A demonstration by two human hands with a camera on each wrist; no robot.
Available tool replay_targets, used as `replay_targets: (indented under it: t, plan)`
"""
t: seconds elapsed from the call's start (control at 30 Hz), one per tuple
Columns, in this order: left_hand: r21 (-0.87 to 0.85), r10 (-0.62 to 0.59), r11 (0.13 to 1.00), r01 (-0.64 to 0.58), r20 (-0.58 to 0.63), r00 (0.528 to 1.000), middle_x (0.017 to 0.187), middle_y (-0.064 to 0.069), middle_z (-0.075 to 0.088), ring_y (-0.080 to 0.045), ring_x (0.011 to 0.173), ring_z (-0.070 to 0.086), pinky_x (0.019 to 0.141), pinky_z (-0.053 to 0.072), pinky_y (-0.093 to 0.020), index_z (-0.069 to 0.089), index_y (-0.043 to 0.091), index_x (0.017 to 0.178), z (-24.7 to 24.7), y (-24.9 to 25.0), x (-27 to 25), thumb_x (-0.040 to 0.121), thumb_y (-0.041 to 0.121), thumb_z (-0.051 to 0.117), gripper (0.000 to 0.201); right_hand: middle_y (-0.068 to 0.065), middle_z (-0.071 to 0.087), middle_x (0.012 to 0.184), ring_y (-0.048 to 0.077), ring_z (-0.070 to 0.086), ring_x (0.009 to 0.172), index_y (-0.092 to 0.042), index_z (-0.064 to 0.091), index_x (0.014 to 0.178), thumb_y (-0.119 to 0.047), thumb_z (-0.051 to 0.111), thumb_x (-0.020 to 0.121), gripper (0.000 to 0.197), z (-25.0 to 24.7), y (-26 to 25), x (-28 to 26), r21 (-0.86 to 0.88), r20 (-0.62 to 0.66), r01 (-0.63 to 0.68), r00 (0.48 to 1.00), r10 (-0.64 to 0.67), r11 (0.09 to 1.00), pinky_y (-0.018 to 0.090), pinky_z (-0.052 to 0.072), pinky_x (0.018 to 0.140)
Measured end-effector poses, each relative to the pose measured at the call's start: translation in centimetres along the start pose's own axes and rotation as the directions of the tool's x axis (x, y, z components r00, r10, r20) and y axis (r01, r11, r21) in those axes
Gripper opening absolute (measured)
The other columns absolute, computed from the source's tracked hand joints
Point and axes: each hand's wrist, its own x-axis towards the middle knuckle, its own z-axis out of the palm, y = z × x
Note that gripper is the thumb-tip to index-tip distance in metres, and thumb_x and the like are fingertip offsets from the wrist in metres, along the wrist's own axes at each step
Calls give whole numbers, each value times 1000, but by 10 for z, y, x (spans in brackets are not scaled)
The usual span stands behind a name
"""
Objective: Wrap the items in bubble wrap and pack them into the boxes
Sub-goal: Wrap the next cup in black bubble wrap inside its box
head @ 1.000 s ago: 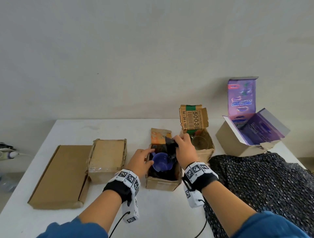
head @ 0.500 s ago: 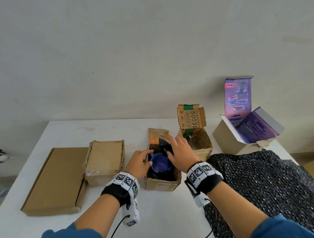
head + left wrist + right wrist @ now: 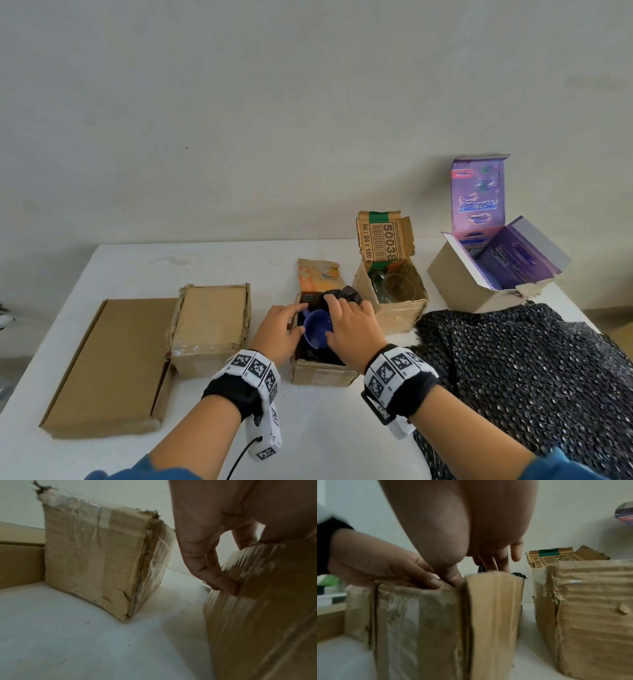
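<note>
Right hand (image 3: 351,327) off the dark wrap, now laid flat, fingers straight, pressing blue cup (image 3: 317,328) into middle box (image 3: 322,371). Left hand (image 3: 279,330) relaxed, steadying box rim. Cup nearly packed.

Head view: bright, even, diffuse light; soft shadows only; white tabletop (image 3: 171,270) near washed out. Wide-angle bend at edges. Sharp overall.
Left wrist view: dimmer, slight blur; taped brown cardboard box (image 3: 96,555) shows glare on tape, soft shadow at base.
Right wrist view: dim, soft focus; palm of right hand (image 3: 462,524) backlit, dark; strong edge distortion.
</note>
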Motion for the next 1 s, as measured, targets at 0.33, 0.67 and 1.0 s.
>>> replay_targets:
  t: [0.33, 0.67, 1.0]
  plan:
    - [15, 13, 1000, -13, -20, 1000, 133, -4, 47, -17, 123, 47, 101, 38, -25, 46, 25, 136, 0, -1, -1, 93, 13, 54, 45, 11, 36, 139, 29, 34, 126, -9, 17, 147, -40, 51, 92, 72, 6, 3, 7, -8, 54, -154, 987, 154, 988, 40, 30, 104]
    - [26, 31, 999, -30, -30, 999, 131, -3, 49, -16, 122, 47, 98, 36, -22, 47, 26, 134, 1, -3, -3, 92, 11, 54, 45, 10, 46, 124, 28, 40, 114, -7, 42, 128, -27, 44, 95, 39, 8, 5, 7, -138, 4, -155, 988, 158, 978, 41, 30, 98]
    - [56, 44, 998, -42, -30, 999, 131, -4, 48, -15, 118, 48, 97, 37, -20, 46, 26, 135, 3, -1, -5, 93, 11, 53, 45, 3, 55, 124, 26, 37, 122, -15, 54, 117, -32, 43, 98, 27, 2, 27, 27, -10, 9, -125, 992, 125, 992, 39, 27, 99]
